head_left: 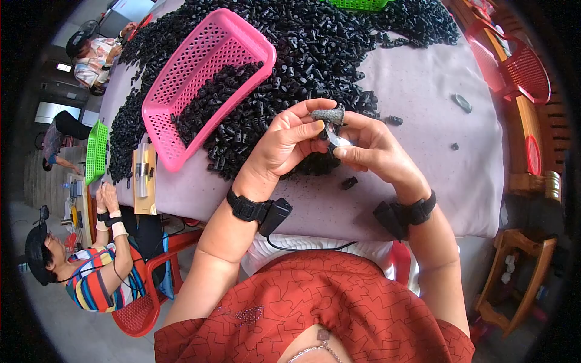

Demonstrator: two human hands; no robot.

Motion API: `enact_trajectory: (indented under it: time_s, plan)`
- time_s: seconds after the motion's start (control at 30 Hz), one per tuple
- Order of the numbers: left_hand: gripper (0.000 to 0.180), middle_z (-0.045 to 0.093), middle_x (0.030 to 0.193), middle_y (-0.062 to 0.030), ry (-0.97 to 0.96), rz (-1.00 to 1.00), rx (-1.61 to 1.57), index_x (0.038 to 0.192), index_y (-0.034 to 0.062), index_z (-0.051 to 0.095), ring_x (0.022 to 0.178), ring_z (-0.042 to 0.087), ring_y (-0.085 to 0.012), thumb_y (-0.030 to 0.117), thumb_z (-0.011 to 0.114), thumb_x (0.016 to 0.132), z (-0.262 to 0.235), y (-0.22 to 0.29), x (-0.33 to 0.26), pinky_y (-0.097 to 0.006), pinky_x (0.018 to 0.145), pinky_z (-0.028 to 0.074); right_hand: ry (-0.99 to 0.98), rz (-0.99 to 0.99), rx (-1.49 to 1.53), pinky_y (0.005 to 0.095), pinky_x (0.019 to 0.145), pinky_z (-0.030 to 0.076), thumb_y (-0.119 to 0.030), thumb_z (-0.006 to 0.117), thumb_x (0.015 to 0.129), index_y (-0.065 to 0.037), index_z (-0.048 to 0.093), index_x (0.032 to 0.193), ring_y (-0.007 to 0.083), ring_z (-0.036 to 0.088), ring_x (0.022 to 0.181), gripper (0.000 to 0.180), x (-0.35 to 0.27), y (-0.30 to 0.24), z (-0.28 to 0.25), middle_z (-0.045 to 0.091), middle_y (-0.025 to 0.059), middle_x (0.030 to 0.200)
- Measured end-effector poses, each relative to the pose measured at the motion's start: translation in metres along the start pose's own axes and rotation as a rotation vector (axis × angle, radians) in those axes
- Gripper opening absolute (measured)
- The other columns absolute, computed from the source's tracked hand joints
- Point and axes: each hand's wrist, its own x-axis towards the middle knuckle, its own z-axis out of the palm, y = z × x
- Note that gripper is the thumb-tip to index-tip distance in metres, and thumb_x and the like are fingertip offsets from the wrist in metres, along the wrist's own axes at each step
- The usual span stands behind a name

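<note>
My left hand (283, 140) and my right hand (376, 148) meet over the near edge of the black heap. Between the left thumb and fingers is a small black plastic part (324, 134), mostly hidden by the fingers. My right thumb and fingers pinch a small, flat, silvery blade (340, 141) against that part. A rough grey finger cover (328, 115) shows at the fingertips; which finger wears it I cannot tell. Black devices are strapped round both wrists.
A pink plastic basket (210, 17), partly filled with black parts, tilts on the black heap (315, 48). Loose parts lie on the pale tablecloth (423, 151), near a clear plastic piece (463, 103). A green basket (97, 151) and co-workers are at left; a red chair (523, 69) stands right.
</note>
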Motion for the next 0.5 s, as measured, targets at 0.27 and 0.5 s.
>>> enact_trajectory:
  time_s: [0.27,0.5]
  plan:
    - [0.044,0.066,0.107,-0.006,-0.038,-0.023,0.032,0.131,0.0025,0.05,0.085,0.065,-0.0113,0.008,0.064,0.09,-0.0058,-0.0006,-0.0001,-0.024,0.072,0.057,0.004,0.048,0.006,0.0168,0.05,0.035,-0.016,0.068,0.088,-0.005,0.052,0.132,-0.0002,0.044,0.06,0.048,0.0033,0.0004,-0.0039,0.059,-0.0065,0.081]
    - [0.041,0.066,0.106,-0.0054,0.034,-0.005,0.023,0.13,0.0025,0.051,0.082,0.066,-0.0112,0.007,0.063,0.091,0.0018,0.0008,-0.0008,-0.024,0.072,0.058,0.0,0.02,0.01,0.0169,0.05,0.035,-0.017,0.068,0.089,-0.004,0.052,0.131,0.0003,0.043,0.06,0.047,0.0017,0.0017,-0.0013,0.059,-0.0061,0.081]
